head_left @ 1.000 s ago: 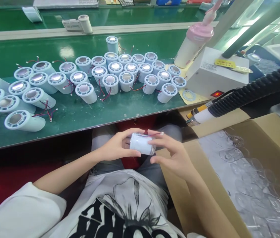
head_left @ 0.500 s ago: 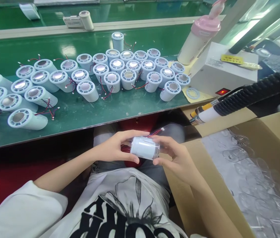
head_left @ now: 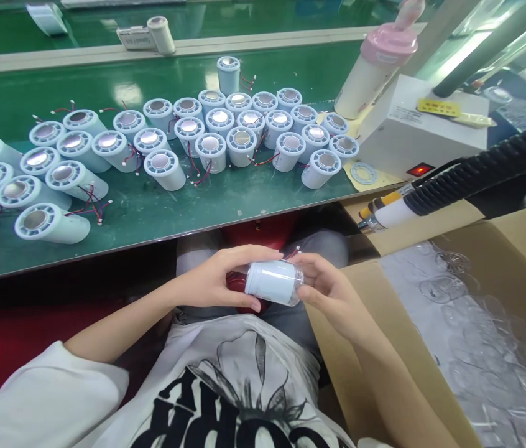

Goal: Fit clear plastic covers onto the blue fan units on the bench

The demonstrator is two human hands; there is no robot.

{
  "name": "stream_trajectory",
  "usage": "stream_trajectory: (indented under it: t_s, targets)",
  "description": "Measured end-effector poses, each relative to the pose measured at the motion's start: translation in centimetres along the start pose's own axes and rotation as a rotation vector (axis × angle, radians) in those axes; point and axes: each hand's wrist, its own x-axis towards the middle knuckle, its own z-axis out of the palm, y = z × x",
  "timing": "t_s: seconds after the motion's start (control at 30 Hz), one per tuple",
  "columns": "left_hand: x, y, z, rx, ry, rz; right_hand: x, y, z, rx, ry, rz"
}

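Above my lap lies a light-blue cylinder (head_left: 270, 281) on its side, with a glossy clear plastic sleeve around it. The clear sleeve reaches past the blue body at the right end. My left hand (head_left: 219, 275) grips the cylinder's left end, thumb below and fingers over the top. At the right end, my right hand (head_left: 329, 287) is closed on the clear sleeve with thumb and fingers. Thin red wires (head_left: 294, 252) with a small white connector stick up behind the cylinder. Several similar light-blue cylinders (head_left: 164, 171) with silver discs in their ends stand or lean on the green bench.
A cardboard box (head_left: 387, 348) with clear plastic parts (head_left: 482, 348) stands at my right. Near the bench's right end are a grey-white box with a lit red switch (head_left: 420, 170), a black ribbed hose (head_left: 472, 168), a pink-lidded bottle (head_left: 375, 68) and a blue ring (head_left: 363, 174).
The cylinder has turned slightly in my hands, and less of its wires shows above it. My right hand has shifted a little to the right, leaving more of the clear sleeve in sight.
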Motion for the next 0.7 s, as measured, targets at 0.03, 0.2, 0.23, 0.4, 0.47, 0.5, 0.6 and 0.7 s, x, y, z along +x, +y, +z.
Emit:
stream_trajectory:
  t_s: [0.03,0.2,0.23,0.4,0.47,0.5,0.6,0.7]
  targets:
    - [0.0,0.0,0.0,0.005,-0.003,0.002,0.0,0.0,0.1,0.013,0.005,0.023]
    - [-0.1,-0.1,0.0,0.022,-0.007,0.008,0.3,0.2,0.3,0.096,0.033,0.115]
    - [-0.1,-0.1,0.0,0.022,-0.006,0.010,0.4,0.3,0.4,0.107,0.042,0.130]
    - [-0.1,-0.1,-0.1,0.008,-0.009,0.023,0.6,0.6,0.6,0.148,0.027,0.245]
    - [0.0,0.0,-0.1,-0.002,-0.015,0.024,0.7,0.5,0.7,0.167,0.012,0.289]
    - [0.0,0.0,-0.1,-0.008,-0.017,0.025,0.7,0.5,0.9,0.178,0.008,0.304]
    - [0.1,-0.1,-0.1,-0.030,-0.019,0.039,0.9,0.5,1.2,0.217,-0.004,0.339]
    - [0.2,-0.2,-0.1,-0.060,-0.012,0.058,1.0,0.7,1.3,0.265,-0.035,0.388]
